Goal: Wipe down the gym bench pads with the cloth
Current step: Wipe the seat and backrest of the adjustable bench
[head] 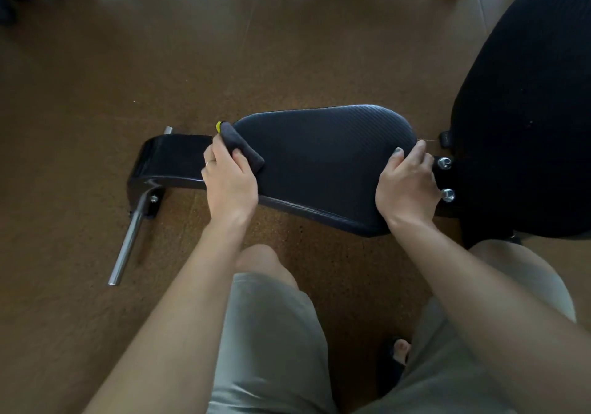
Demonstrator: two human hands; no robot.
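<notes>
Bare seat pad (323,161) between hands

Gym — padded bench (323,158), rubber floor (96,78)

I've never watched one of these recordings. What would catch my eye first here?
Two bare arms reach down to a black seat pad at the centre. The left hand holds a dark folded cloth against the pad's narrow end, while the right hand grips its wide end. A larger black back pad rises at the right, and a shiny steel bar juts over the brown floor.
</notes>
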